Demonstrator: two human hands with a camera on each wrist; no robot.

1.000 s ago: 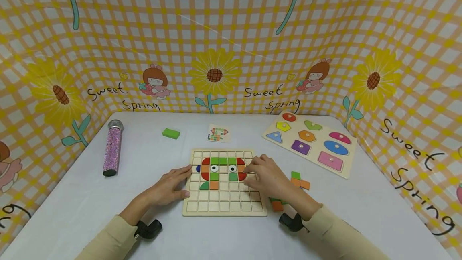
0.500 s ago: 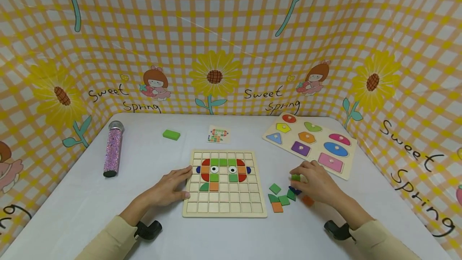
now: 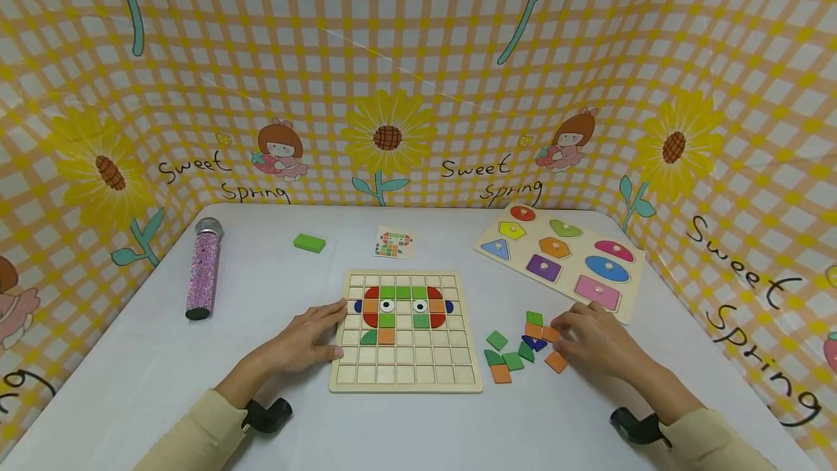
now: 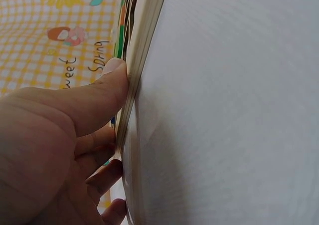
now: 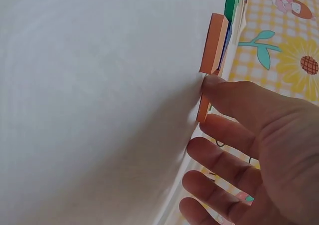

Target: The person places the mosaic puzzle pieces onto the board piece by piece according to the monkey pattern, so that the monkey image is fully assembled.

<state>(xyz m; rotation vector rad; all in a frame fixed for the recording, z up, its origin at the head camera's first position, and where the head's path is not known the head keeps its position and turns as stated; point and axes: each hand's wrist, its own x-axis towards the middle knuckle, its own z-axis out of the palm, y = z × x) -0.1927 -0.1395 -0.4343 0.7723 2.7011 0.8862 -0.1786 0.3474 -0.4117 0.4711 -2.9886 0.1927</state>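
Observation:
A wooden grid board bears a face of red, orange, green and blue tiles with two round eye pieces. My left hand rests along the board's left edge, fingers relaxed; the left wrist view shows its thumb against the side of the frame. To the right of the board, my right hand pinches an orange square tile between thumb and index finger, beside the loose tiles. In the right wrist view that orange tile stands between thumb and index finger, partly hidden by the thumb.
Loose tiles include a green square, blue pieces and another orange square. Behind the board lies a pattern card, with a green block and glittery microphone leftward. A shape puzzle lies at the back right.
My right hand has moved from the board's right side to the loose tiles, then to an orange one. A blue piece shows at the face's right side. My left hand stays put.

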